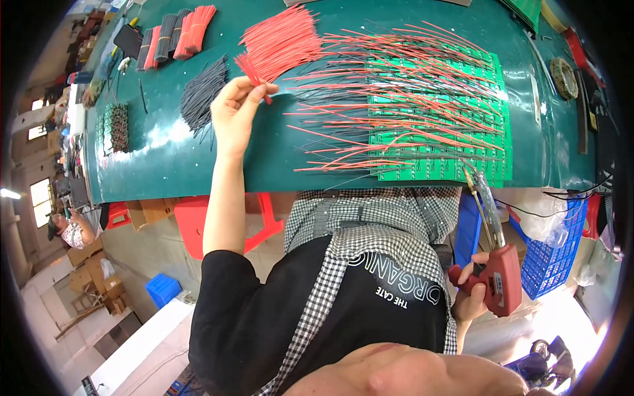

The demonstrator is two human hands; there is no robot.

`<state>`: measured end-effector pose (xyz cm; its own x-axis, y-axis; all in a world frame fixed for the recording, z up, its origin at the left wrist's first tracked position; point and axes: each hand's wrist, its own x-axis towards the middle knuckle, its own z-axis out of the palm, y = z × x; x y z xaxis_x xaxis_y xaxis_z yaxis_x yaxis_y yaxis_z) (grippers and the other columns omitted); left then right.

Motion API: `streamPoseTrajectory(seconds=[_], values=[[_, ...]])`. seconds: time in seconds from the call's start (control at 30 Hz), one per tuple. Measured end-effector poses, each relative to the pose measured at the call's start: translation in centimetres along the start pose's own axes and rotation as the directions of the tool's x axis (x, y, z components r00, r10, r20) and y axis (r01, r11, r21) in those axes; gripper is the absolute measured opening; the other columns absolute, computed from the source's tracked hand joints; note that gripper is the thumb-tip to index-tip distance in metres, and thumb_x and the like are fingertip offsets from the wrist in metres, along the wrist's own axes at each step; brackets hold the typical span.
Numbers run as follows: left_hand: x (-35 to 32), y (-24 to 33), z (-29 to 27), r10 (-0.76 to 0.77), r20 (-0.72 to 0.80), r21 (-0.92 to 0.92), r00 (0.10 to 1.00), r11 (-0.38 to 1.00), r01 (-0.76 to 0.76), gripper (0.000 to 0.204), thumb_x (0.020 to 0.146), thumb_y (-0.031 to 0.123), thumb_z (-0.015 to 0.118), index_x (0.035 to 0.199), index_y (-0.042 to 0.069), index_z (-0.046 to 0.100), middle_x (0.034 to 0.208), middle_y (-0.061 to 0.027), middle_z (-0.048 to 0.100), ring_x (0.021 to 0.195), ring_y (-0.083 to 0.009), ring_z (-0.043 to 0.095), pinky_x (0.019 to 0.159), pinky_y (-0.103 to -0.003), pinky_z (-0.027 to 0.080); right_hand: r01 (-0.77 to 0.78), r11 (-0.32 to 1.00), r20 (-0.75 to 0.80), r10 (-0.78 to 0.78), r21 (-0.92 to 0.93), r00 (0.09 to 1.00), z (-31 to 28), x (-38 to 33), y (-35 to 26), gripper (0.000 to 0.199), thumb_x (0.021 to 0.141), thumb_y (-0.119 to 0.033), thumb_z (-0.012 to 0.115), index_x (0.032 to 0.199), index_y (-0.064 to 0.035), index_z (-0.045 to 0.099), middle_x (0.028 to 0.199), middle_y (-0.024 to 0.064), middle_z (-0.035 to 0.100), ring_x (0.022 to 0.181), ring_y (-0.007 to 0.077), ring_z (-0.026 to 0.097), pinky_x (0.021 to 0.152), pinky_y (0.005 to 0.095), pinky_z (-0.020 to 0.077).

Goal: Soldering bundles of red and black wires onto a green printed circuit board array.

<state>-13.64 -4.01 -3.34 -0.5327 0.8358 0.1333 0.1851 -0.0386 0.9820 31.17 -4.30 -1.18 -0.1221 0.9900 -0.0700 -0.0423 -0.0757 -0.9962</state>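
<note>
Between the fingertips of my left hand point(236, 115) is a small bunch of red wires point(253, 74), held just in front of a big pile of loose red wires point(282, 41). A pile of black wires point(202, 96) lies beside that hand. My right hand point(470, 290) is wrapped round the handle of a red soldering gun point(500, 285), one finger near its trigger. The gun's long tip points up to the near edge of a green circuit board panel point(439, 170). Rows of red and black wires point(396, 105) lie across the panel, their loose ends trailing left.
Tied wire bundles point(191, 34) lie at the far left of the green table point(277, 173), with a stack of small boards point(113, 129) nearer. A tape roll point(563, 78) sits at the right. Below stand a red stool point(191, 224) and a blue crate point(551, 254). Another person point(76, 228) is in the background.
</note>
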Motion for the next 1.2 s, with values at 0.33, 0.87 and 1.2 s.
streamPoseTrajectory(seconds=[0.33,0.87,1.2], values=[[-3.6,9.3,11.3,-0.358,0.92,0.152,0.162,0.704,0.693,0.014,0.088,-0.003,0.059,0.101,-0.004,0.062,0.09,-0.014,0.068,0.075,-0.02,0.068,0.067,-0.028,0.055,0.408,0.826,0.159,-0.376,-0.39,0.913,-0.2,6.7,1.8,0.054,0.081,-0.005,0.069,0.13,0.0004,0.047,0.111,0.0125,0.062,0.071,0.013,0.056,0.069,0.0281,0.0503],[-4.4,8.3,15.7,-0.29,0.95,0.104,0.116,0.645,0.757,0.016,0.093,0.005,0.057,0.099,-0.008,0.063,0.085,-0.0142,0.069,0.074,-0.0198,0.069,0.068,-0.028,0.056,0.841,0.415,0.541,-0.643,-0.348,0.541,3.3,8.8,-0.8,0.042,0.066,-0.012,0.074,0.105,0.0017,0.065,0.092,0.0185,0.068,0.073,0.0263,0.069,0.058,0.0303,0.0545],[0.0,11.5,13.3,0.335,0.696,0.149,0.635,0.798,-0.584,0.02,0.071,-0.009,0.066,0.089,-0.001,0.069,0.079,-0.0093,0.065,0.069,-0.0212,0.062,0.059,-0.03,0.049,0.242,0.631,0.054,-0.302,-0.737,0.952,-2.2,3.7,0.2,0.051,0.08,-0.022,0.073,0.117,0.0064,0.051,0.103,0.019,0.064,0.08,0.0254,0.064,0.078,0.0361,0.0529]])
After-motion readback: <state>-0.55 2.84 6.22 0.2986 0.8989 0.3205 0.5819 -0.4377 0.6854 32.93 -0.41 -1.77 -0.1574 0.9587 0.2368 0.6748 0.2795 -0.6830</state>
